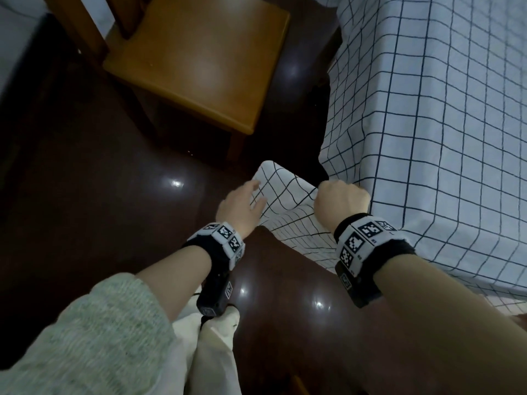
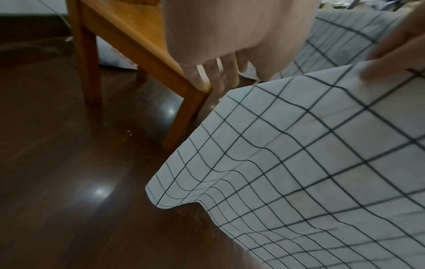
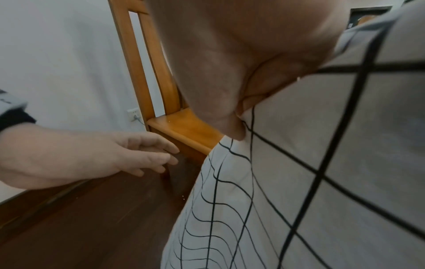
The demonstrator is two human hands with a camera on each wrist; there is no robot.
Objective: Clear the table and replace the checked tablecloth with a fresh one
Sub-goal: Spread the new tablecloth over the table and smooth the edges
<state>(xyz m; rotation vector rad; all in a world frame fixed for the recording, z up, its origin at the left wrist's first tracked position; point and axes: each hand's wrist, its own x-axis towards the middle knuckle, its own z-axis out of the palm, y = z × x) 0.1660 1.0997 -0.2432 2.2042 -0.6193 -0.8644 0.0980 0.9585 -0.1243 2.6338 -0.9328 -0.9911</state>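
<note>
The white checked tablecloth (image 1: 445, 115) covers the table on the right and hangs over its side. My right hand (image 1: 340, 199) is a fist gripping the cloth near its corner, lifting that part up and out from the table. The freed corner flap (image 1: 281, 183) sticks out leftward over the floor. My left hand (image 1: 242, 202) is beside the flap with fingers (image 2: 216, 78) straight and spread, holding nothing; whether it touches the cloth edge I cannot tell. The right wrist view shows the cloth (image 3: 322, 182) pinched under my palm and the left hand (image 3: 147, 154) reaching in.
A wooden chair (image 1: 205, 61) stands just left of the table, close to the lifted corner; its leg (image 2: 184, 116) is near my left fingers. The floor (image 1: 99, 209) is dark glossy wood. My pale trouser legs (image 1: 211, 352) are below the hands.
</note>
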